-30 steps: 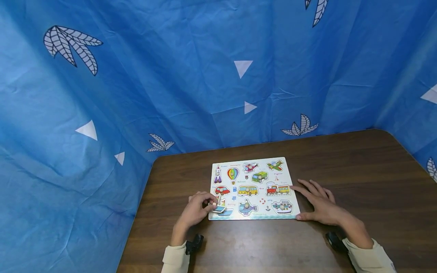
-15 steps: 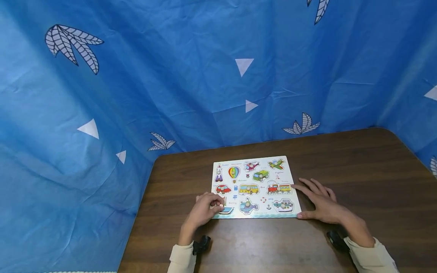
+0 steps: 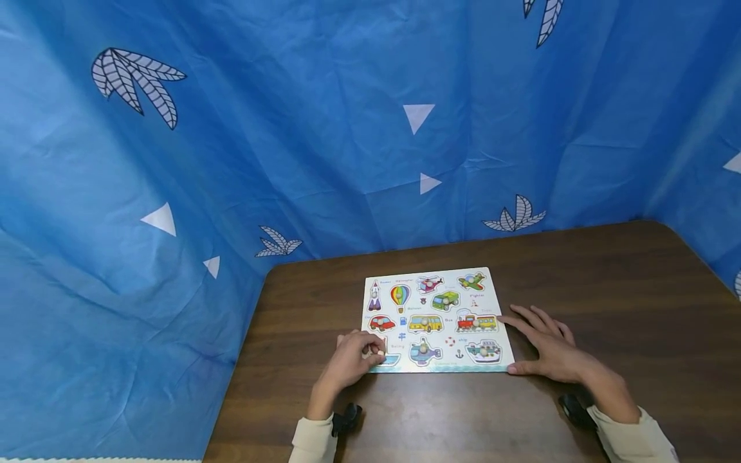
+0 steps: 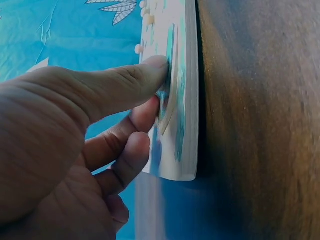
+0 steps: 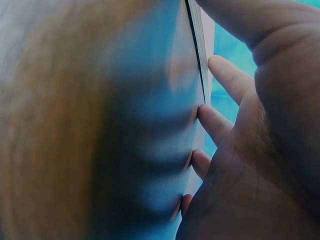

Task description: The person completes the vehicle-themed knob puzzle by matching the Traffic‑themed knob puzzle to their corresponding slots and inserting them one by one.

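Note:
A white peg puzzle board with knobbed vehicle pieces lies on the table. At its lower left corner, my left hand pinches the knob of the sailboat puzzle piece between thumb and fingers. Those fingers cover part of the sail. In the left wrist view the sailboat's edge stands slightly proud of the board, a little tilted. My right hand rests spread at the board's right edge, thumb at the lower corner and index fingertip beside the train piece. The right wrist view shows its fingertips along that edge.
Other pieces sit in the board, among them a submarine, a ship, a bus and a red car. The brown wooden table surrounds the board. A blue patterned curtain hangs behind and at the sides.
My left hand has moved right with the sailboat piece, bringing it down from over the board onto its place at the lower left corner. The right hand stays at the board's edge.

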`<state>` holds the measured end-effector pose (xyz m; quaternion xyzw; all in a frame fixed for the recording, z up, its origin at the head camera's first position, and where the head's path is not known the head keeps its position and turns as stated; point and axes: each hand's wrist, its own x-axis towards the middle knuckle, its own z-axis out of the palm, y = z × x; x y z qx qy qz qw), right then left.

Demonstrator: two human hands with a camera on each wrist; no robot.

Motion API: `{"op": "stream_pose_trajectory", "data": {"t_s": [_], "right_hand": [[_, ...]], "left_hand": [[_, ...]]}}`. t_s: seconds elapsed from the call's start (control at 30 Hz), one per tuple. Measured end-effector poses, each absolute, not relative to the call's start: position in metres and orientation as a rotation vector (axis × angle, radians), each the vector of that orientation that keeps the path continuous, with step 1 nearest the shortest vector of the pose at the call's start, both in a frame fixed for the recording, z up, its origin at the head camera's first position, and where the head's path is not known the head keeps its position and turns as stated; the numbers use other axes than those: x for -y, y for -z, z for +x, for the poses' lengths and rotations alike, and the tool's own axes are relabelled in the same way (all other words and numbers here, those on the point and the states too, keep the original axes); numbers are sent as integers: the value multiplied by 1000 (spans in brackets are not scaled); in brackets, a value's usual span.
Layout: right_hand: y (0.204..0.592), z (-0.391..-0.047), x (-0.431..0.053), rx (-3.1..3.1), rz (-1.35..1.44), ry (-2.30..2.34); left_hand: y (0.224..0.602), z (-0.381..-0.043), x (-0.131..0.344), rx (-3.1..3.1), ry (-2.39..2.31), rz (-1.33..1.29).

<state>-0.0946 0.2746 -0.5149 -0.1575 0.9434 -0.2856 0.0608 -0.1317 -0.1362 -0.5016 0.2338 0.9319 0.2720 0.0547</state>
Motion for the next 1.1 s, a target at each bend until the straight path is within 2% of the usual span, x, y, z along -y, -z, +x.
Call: {"op": "stream_pose_trajectory", "data": {"t_s": [0.8, 1.1], "right_hand": [[520, -104, -271, -2848, -531, 872], [519, -103, -278, -2819, -490, 912]], "left_hand": [[506, -129, 144, -2910, -837, 673], [491, -133, 162, -3273, -916, 622]]}}
